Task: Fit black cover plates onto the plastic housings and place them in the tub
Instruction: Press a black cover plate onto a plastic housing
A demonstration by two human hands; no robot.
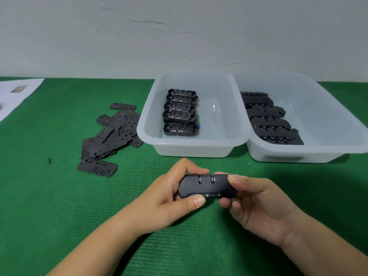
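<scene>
above the green mat [59, 196], just in front of the two tubs, both hands grasp one black housing [207, 186] clear of the surface. the left hand [169, 196] pinches its left end, thumb on the near edge and fingers curled over the far side; the right hand [256, 198] clamps the right end the same way. holding both ends likely steadies the piece for pressing or checking a cover plate, though no plate shows on the side facing up. its long axis runs left to right across the view, smooth top up, number dials toward the person.

the left tub [151, 116] holds a row of open housings [180, 112], hollow side up, each lying crosswise. the right tub [328, 148] holds closed housings [268, 118] in an overlapping row, so it seems to be the finished bin. loose cover plates [111, 134] lie heaped on the mat left of the tubs, near the left hand's reach.
</scene>
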